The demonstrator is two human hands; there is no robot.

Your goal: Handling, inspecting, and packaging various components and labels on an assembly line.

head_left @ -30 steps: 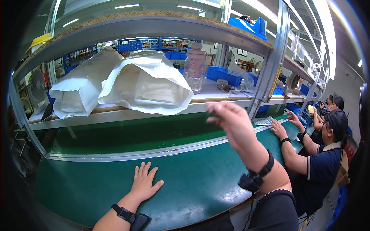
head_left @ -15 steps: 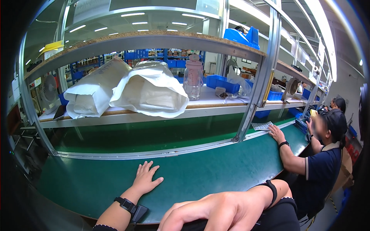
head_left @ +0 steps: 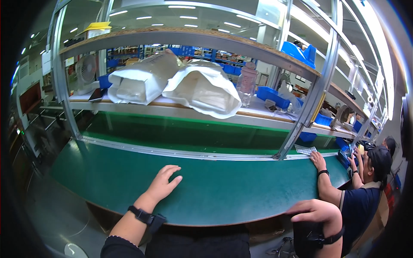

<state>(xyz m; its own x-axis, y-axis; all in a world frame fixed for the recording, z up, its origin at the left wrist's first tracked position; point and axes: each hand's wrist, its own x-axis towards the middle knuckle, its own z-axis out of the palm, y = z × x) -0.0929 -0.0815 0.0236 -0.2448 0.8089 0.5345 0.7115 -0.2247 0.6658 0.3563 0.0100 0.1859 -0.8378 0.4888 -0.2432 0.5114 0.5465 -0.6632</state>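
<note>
My left hand (head_left: 164, 182) is over the green worktop (head_left: 223, 185), its thumb apart from the fingers and nothing in its grasp. Whether it touches the surface is hard to tell. Further right, my right hand (head_left: 316, 211) is bent at the wrist beside the worktop's front edge. Its fingers point left, slightly blurred, apart from the thumb, and nothing shows in them. Both wrists wear black straps.
A shelf above the worktop holds two white bags (head_left: 204, 88), a clear bottle (head_left: 246, 84) and a blue bin (head_left: 273, 98). A metal post (head_left: 307, 116) rises at the right. Beyond it, a co-worker's hand (head_left: 318, 161) rests by a printed sheet (head_left: 305, 149).
My right hand has moved from the lower middle to the right, by the worktop's edge. My left hand's fingers have drawn closer together. The whole view has shifted.
</note>
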